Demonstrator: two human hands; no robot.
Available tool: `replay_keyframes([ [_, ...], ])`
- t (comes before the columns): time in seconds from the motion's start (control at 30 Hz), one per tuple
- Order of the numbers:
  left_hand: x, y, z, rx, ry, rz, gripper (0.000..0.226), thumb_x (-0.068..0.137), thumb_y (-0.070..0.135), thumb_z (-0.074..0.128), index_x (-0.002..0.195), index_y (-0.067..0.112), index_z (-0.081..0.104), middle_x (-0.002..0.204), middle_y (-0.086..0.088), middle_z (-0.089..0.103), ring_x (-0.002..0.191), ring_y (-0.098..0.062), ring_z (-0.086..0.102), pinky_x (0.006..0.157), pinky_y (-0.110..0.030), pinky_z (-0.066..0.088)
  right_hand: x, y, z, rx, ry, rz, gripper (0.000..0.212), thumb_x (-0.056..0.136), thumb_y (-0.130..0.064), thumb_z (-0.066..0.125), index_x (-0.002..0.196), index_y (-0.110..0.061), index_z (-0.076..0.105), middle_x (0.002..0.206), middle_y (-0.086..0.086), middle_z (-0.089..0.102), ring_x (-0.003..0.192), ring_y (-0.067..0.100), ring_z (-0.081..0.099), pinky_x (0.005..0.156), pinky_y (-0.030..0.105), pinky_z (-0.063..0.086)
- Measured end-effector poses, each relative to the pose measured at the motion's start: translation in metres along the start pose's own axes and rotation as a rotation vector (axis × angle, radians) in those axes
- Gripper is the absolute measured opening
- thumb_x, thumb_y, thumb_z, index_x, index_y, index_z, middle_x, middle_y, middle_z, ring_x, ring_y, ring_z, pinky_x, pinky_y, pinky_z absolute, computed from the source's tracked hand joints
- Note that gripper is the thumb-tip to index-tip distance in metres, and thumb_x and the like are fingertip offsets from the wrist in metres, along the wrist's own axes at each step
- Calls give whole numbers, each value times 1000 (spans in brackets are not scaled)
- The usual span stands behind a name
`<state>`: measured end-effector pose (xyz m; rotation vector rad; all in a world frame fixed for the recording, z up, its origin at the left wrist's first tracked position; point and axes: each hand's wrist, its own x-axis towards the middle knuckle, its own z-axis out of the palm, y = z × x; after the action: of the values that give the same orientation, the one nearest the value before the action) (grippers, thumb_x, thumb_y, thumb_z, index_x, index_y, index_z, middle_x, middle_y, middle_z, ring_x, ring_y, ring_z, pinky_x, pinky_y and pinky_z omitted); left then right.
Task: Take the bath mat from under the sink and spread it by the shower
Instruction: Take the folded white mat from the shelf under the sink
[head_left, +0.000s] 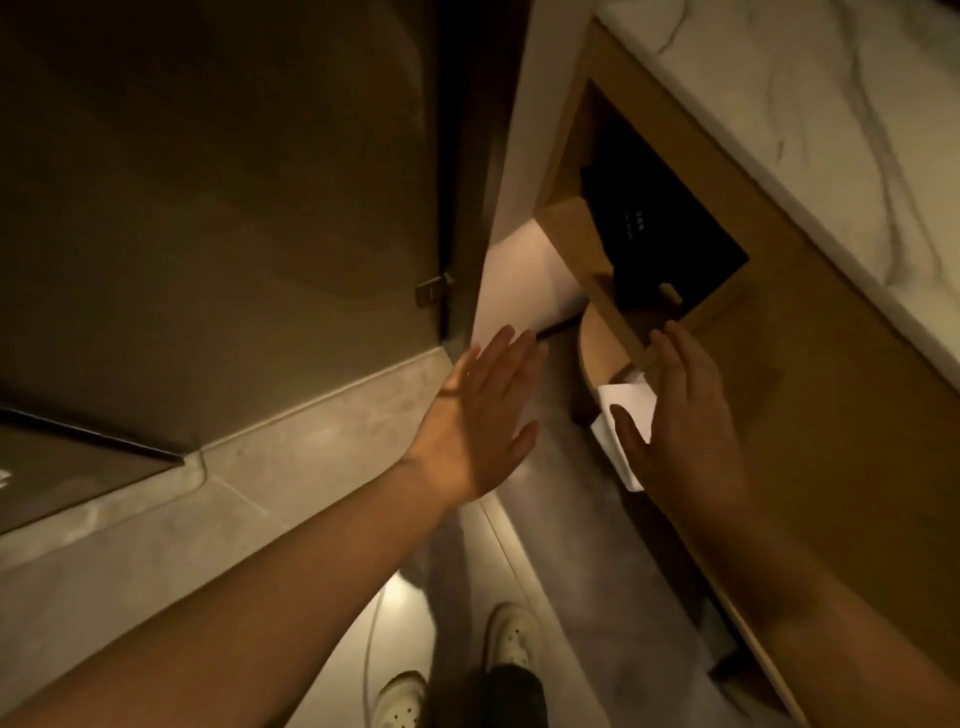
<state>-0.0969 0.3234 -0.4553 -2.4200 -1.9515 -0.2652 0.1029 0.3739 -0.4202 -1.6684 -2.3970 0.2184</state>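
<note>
A folded white bath mat (631, 402) lies low under the wooden sink cabinet (841, 426), its edge sticking out towards the floor. My right hand (691, 415) hovers over it with fingers stretched out and the thumb spread across the white fabric; I see no closed grip. My left hand (483, 421) is flat and open, held over the floor to the left of the mat, holding nothing. The glass shower door (234, 182) stands to the left behind a raised stone kerb (311, 415).
A marble counter (831, 130) tops the cabinet at the right. A black box (649, 223) sits in its open shelf, with a round wooden item (597, 343) below. A metal hinge (431, 291) is on the glass door. My white shoes (511, 636) stand on the grey floor.
</note>
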Motion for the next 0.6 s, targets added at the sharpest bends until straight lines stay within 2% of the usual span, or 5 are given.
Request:
replay_keyframes([
  [0.2,16,11,136,27,-83,22,72,94,48,24,143,6,-8,156,-14,13,143,-27,8,114,-41,15,-7,55,113,38,-114,64,73,87,-28,66,147,-12,27,155,10,26,140,30,27,111,39,21],
  [0.3,25,20,201,-28,-132,14,71,94,48,22,141,10,-15,157,-12,4,142,-25,-6,114,-40,4,-14,91,166,2,-182,116,79,87,-35,64,149,-19,17,158,4,18,143,26,19,112,43,21],
  [0.37,32,28,241,-57,-161,23,73,93,48,26,145,10,-11,158,-11,3,143,-25,-8,116,-42,4,-19,117,196,-45,-181,88,79,86,-35,64,149,-17,18,157,6,19,142,27,20,114,44,22],
  [0.47,40,42,293,-105,-123,59,74,91,46,41,147,9,9,156,-12,18,143,-27,12,114,-44,17,-23,150,236,-94,-170,122,79,84,-35,66,146,-16,21,155,7,24,141,25,22,111,37,16],
  [0.6,52,62,358,-169,-117,94,71,94,45,35,147,11,3,157,-10,10,144,-25,2,116,-41,7,-31,188,282,-144,-175,145,78,84,-34,68,146,-13,25,154,10,27,140,27,25,110,38,22],
])
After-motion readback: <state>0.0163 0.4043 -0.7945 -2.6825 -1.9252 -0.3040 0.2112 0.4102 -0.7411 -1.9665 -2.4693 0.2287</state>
